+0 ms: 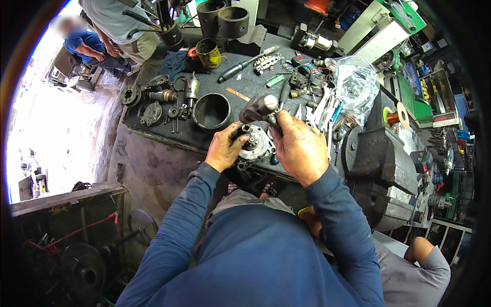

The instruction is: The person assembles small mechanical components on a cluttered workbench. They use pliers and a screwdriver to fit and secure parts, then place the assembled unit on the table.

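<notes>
The person's left hand (225,147) grips the left side of a round metal housing (255,145) that sits at the near edge of the dark workbench (169,128), fingers curled shut around its rim. The right hand (298,146) is closed around the handle of a hammer (260,107), whose grey head sits just above the housing, tilted to the left. Just beyond the left hand a black ring (211,111) lies flat on the bench. Further left lie small gears and discs (148,100). A yellow can (208,53) stands at the far side, with a black-handled screwdriver (240,67) beside it. To the right of the hands a heap of wrenches (322,110) lies beside a clear plastic bag (358,84), and a heavy grey vise (381,169) stands near the right forearm.
</notes>
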The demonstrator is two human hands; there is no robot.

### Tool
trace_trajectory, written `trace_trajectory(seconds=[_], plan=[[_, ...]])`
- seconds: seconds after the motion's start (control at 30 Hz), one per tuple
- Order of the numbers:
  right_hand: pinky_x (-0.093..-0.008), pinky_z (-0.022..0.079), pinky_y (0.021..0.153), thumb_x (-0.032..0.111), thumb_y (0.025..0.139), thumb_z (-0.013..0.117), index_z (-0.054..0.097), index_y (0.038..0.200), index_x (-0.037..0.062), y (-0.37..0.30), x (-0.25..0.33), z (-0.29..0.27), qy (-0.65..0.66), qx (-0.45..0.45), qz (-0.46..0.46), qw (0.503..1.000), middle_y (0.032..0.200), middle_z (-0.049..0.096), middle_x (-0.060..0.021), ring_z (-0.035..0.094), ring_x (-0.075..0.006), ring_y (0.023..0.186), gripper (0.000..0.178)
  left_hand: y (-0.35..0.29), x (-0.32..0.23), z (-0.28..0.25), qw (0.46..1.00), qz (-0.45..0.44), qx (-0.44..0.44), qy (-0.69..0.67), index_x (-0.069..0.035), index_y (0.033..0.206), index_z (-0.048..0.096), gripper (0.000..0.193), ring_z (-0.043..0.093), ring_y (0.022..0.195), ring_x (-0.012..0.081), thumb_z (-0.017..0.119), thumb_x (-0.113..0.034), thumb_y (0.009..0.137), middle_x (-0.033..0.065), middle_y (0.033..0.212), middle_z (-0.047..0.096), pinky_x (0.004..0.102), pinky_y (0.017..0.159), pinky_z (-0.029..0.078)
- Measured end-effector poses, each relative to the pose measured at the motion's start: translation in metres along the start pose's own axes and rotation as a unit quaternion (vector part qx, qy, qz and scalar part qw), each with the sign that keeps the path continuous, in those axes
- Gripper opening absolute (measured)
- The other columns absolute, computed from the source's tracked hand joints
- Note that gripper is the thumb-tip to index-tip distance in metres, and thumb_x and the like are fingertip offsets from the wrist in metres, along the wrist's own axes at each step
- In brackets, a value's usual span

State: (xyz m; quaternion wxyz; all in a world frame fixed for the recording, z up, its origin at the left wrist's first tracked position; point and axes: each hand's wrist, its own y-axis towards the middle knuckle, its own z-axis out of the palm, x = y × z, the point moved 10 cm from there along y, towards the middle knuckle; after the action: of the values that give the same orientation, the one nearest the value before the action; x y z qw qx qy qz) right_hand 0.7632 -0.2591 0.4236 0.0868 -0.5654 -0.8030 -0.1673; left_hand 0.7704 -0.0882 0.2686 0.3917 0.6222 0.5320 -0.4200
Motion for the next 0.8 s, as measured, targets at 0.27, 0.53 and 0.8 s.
trace_trajectory(seconds=[0.27, 0.53, 0.8], plan=[[-0.0527, 0.058, 0.071, 0.02, 0.101, 0.061, 0.062, 0.104, 0.0075, -0.008, -0.019, 0.039, -0.103, 0.09, 0.015, 0.99, 0.084, 0.074, -0.0161, 0.074, -0.04, 0.078, 0.013, 0.001, 0.003, -0.002, 0.999, 0.033, -0.004, -0.009, 0.004, 0.132, 0.067, 0.038, 0.077, 0.108, 0.0258, 0.077, -0.012, 0.099, 0.0203, 0.119, 0.078, 0.0357, 0.096, 0.057], [-0.0569, 0.053, 0.071, 0.022, 0.099, 0.069, 0.063, 0.107, 0.0046, -0.037, -0.058, 0.008, 0.017, 0.018, 0.114, 0.993, 0.086, 0.073, -0.0208, 0.07, -0.0464, 0.081, 0.02, -0.004, -0.003, 0.001, 0.98, 0.008, 0.022, -0.197, 0.006, 0.133, 0.066, 0.036, 0.068, 0.112, 0.0148, 0.073, -0.009, 0.102, 0.0116, 0.12, 0.076, 0.0309, 0.102, 0.054], [-0.0567, 0.052, 0.071, 0.023, 0.099, 0.071, 0.062, 0.105, 0.0054, -0.057, -0.076, 0.003, 0.038, 0.004, 0.129, 0.991, 0.084, 0.072, -0.0208, 0.07, -0.0466, 0.082, 0.021, 0.013, -0.017, 0.011, 0.995, -0.003, 0.101, -0.024, 0.004, 0.134, 0.067, 0.037, 0.07, 0.109, 0.0179, 0.071, -0.014, 0.102, 0.0126, 0.119, 0.076, 0.0336, 0.101, 0.054]])
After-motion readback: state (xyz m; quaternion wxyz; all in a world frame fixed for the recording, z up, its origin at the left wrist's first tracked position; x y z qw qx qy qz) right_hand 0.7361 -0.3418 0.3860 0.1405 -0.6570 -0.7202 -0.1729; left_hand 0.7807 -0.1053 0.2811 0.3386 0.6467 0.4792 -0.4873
